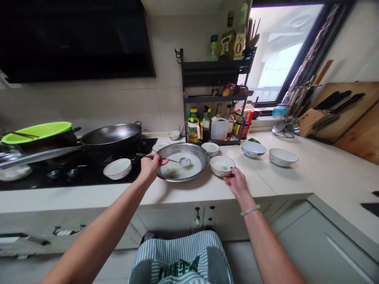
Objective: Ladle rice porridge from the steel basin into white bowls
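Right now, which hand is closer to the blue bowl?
Right. The right hand touches a white bowl just in front of the blue bowl; the left hand holds a ladle across the metal basin.

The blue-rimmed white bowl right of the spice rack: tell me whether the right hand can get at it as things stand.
Probably yes. The right hand only touches the small white bowl at its near rim, and the blue-rimmed white bowl stands just beyond on the white countertop, with nothing between them.

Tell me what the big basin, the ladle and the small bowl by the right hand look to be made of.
Wide round silver basin: likely stainless steel; grey sheen, thin rim.
Long-handled silver ladle, held in the left hand: metal too; same bright glint.
Small white bowl, touched by the right hand: probably glazed ceramic; smooth, glossy, thick-walled.
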A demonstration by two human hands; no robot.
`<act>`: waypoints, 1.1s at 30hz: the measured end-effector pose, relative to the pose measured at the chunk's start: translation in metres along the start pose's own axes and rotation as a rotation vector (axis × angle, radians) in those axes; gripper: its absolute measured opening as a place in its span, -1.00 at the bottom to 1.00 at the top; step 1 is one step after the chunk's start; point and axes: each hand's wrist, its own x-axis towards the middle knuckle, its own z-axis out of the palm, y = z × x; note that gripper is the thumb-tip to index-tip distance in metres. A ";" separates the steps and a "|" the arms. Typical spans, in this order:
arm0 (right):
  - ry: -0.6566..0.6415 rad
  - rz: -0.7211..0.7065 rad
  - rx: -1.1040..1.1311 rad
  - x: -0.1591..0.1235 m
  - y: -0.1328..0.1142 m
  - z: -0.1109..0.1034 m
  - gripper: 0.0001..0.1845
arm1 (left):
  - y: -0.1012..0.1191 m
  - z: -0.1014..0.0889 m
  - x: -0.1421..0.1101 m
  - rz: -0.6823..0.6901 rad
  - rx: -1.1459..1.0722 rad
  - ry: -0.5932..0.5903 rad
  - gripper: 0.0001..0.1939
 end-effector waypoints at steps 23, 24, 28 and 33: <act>-0.007 0.011 -0.001 0.000 -0.001 0.000 -0.63 | 0.023 0.019 -0.011 -0.015 0.006 -0.051 -0.84; -0.007 0.011 -0.004 -0.001 -0.001 0.001 -0.63 | 0.026 0.023 -0.013 -0.011 0.001 -0.070 -0.84; 0.000 0.009 -0.016 -0.001 -0.001 0.001 -0.64 | 0.037 0.043 -0.025 0.002 -0.046 -0.143 -0.82; -0.009 0.006 -0.020 -0.002 -0.002 0.001 -0.64 | 0.039 0.076 -0.045 0.011 -0.063 -0.253 -0.80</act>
